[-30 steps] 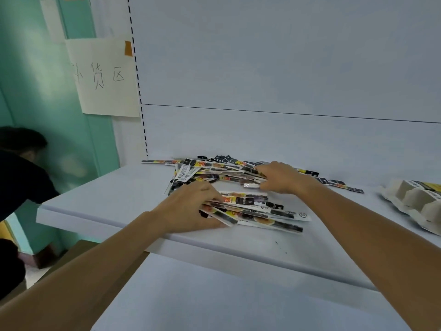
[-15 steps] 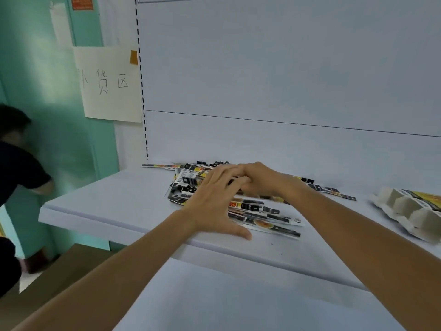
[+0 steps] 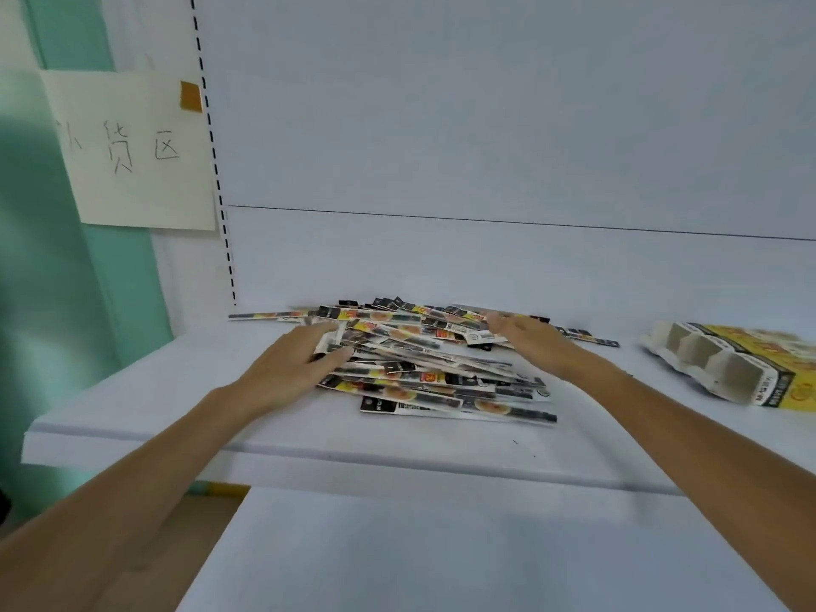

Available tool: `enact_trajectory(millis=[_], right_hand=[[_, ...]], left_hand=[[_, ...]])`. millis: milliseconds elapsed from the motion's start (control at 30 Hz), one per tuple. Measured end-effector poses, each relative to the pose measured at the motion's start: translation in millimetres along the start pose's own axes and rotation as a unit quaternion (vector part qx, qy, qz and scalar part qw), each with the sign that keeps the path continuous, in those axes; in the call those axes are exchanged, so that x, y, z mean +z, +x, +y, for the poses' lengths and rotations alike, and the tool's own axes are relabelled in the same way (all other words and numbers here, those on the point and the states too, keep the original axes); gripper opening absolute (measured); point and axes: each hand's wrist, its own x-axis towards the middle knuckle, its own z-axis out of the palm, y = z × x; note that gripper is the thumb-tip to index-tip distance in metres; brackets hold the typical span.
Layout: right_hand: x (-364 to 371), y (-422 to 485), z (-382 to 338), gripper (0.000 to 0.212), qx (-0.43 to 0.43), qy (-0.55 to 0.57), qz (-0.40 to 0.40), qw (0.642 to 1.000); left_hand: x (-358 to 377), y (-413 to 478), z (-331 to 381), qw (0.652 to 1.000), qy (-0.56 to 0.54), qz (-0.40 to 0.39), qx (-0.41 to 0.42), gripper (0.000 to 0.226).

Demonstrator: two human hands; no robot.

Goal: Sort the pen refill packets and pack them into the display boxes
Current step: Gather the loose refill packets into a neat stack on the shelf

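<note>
- White shelf is shown; refill packets are heaped loosely mid-shelf.
- Against the heap's ends, the left hand and right hand are laid, fingers straight.
- These are judged light and slippery, best squeezed endwise.

packets mid-shelf, display box right
</note>
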Motion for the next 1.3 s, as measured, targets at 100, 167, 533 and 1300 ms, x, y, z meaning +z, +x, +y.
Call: enact_trajectory(millis=[100, 167, 533, 1300], right_hand=[[3, -11, 14, 0.067, 0.065, 0.054, -0.025, 0.996], [14, -13, 12, 0.072, 0.064, 0.046, -0.018, 0.997], [41, -3, -7, 0.041, -0.003, 0.05, -0.011, 0.999], [30, 26, -42, 0.049, -0.072, -0.034, -0.04, 0.996]], left_hand=[[6, 3, 12, 0.997, 0.063, -0.04, 0.025, 0.073], [12, 3, 23, 0.994, 0.073, -0.073, 0.027, 0.084], [48, 1, 51, 0.999, -0.009, -0.014, 0.029, 0.065], [27, -3, 37, 0.957, 0.18, -0.03, 0.226, 0.068]])
